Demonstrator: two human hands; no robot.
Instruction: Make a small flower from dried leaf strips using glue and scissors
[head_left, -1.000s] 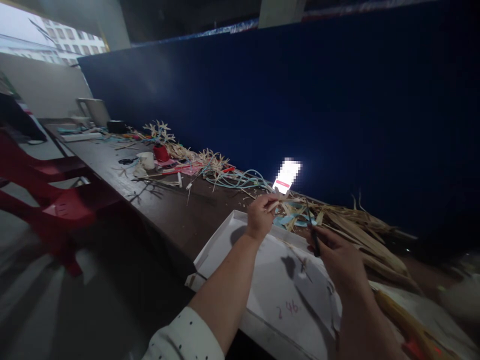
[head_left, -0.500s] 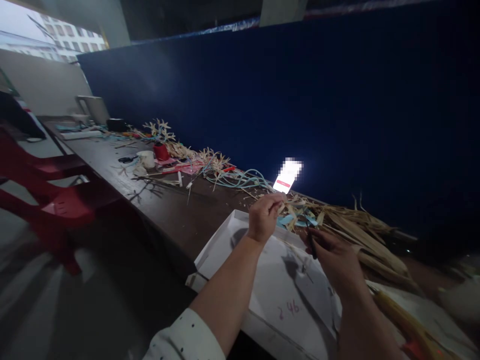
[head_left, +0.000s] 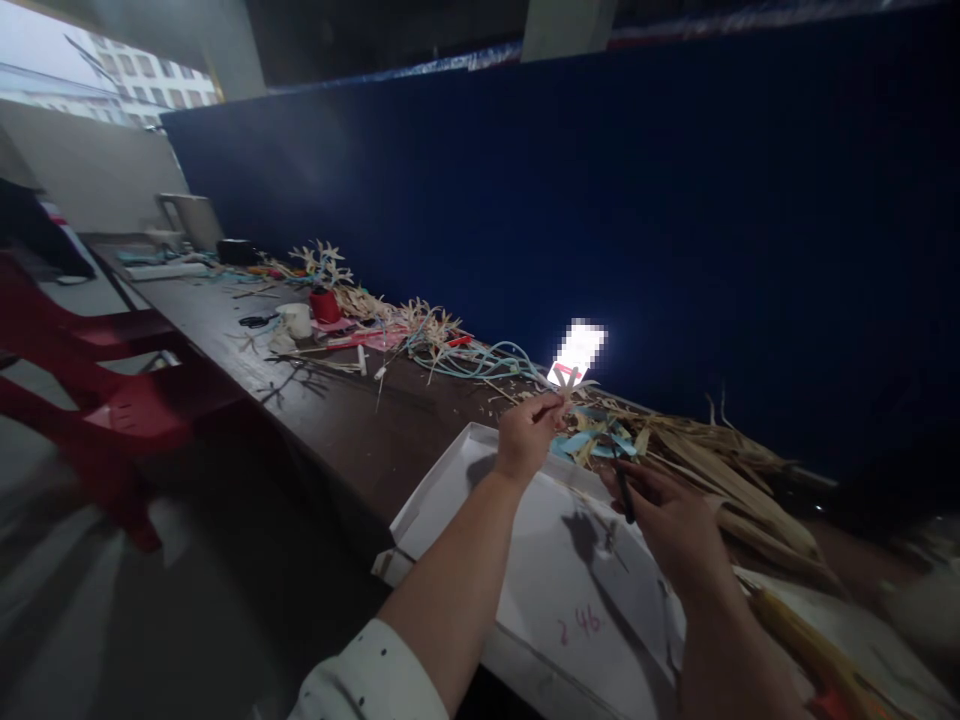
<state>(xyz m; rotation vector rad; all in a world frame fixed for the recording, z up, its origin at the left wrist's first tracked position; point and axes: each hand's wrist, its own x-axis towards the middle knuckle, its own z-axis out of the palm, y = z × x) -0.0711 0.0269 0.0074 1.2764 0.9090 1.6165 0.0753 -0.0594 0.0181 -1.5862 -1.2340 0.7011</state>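
My left hand is closed in a pinch on a small pale husk flower, whose thin petals spread above the fingertips in front of a lit phone. To its right, my right hand grips dark-handled scissors, pointing up and away. Blue ribbon scraps and husk bits lie just beyond both hands. Beneath my forearms is a shallow white box lid with red handwritten marks and a thin wire piece inside.
Dry husks lie at the right by the blue partition. Along the table are blue cords, a red spool, a white cup and husk flowers. A red chair stands left.
The petals of the husk flower in my left hand now show above the fingertips, in front of the phone. My right hand and the scissors have hardly moved.
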